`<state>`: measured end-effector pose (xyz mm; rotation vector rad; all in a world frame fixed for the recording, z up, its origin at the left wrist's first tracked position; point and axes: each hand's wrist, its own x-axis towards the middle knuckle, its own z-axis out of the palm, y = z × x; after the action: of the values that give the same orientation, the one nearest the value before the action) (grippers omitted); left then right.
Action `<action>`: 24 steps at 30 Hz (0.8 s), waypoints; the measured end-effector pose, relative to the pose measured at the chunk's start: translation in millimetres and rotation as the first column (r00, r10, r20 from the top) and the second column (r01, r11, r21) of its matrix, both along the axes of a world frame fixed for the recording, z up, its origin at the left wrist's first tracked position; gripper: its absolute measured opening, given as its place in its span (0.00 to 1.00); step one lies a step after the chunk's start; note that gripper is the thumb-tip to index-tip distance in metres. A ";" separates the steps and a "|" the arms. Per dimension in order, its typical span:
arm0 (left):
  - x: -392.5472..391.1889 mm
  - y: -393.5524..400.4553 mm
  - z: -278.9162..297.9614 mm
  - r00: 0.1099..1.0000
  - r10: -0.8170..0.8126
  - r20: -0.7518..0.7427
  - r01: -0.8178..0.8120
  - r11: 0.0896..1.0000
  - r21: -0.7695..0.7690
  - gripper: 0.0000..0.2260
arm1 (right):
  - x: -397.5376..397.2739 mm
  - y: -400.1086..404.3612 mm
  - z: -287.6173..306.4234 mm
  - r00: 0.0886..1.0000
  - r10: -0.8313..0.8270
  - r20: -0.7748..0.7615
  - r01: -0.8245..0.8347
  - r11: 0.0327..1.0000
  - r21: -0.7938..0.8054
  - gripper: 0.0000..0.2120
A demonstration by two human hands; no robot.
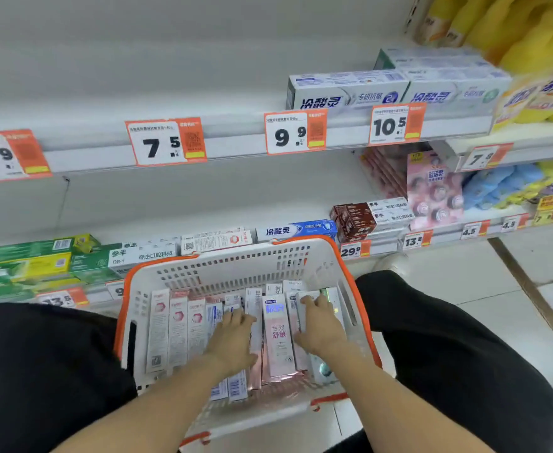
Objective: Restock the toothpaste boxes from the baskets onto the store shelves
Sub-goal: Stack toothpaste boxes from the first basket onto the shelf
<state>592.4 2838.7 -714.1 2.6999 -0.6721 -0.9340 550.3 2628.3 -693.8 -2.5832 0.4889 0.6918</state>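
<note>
A white basket (236,266) with an orange rim sits on the floor between my knees, packed with several upright toothpaste boxes, pink ones (280,335) in the middle and white-pink ones (159,328) at the left. My left hand (234,338) reaches into the basket's middle, its fingers curled over the tops of blue-white boxes. My right hand (319,322) grips a pale grey box (334,302) at the basket's right side. The upper shelf (203,93) is bare on its left and middle; white-blue boxes (347,89) stand at its right.
Price tags (165,142) line the shelf rails. The lower shelf holds green boxes (23,259) at left, white and blue ones (296,228) behind the basket, brown ones (353,219) at right. Yellow bottles (530,34) fill the top right. Tiled floor lies to the right.
</note>
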 end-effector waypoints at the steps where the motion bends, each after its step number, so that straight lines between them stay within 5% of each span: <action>1: -1.0 -0.5 -0.4 1.000 -0.001 0.023 0.001 1.000 -0.006 0.37 | -3.1 3.0 -3.2 0.999 0.011 0.030 -0.011 1.000 -0.001 0.37; 7: 32.4 26.8 0.6 0.994 0.112 0.010 -0.113 0.991 0.078 0.46 | 4.6 9.0 -5.9 0.985 0.067 0.160 -0.069 0.998 0.008 0.37; 13: 36.8 31.7 7.5 0.994 0.105 0.013 -0.104 0.993 -0.060 0.30 | 9.6 17.3 -10.3 0.971 0.145 0.190 -0.143 0.989 -0.025 0.33; 17: 40.0 26.3 19.6 0.972 0.196 -0.129 -0.221 0.950 -0.220 0.22 | 12.3 43.4 -4.6 0.982 0.137 0.131 -0.168 0.947 0.275 0.29; 20: 43.5 27.1 29.1 0.949 0.234 -0.211 -0.290 0.910 -0.296 0.21 | 5.9 63.6 -8.6 0.983 0.099 -0.153 0.008 0.815 0.580 0.42; 22: 43.0 32.8 32.7 0.925 0.275 -0.263 -0.356 0.869 -0.344 0.24 | -2.9 74.3 -18.9 0.967 0.133 -0.215 0.025 0.795 0.606 0.50; 24: 41.5 40.3 34.1 0.886 0.335 -0.322 -0.444 0.814 -0.375 0.25 | -10.1 84.2 -25.8 0.975 0.098 -0.202 0.040 0.807 0.590 0.47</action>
<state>633.9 2879.0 -680.0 2.1529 -0.2161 -0.8556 540.3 2712.5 -719.6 -1.9332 0.2406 0.9747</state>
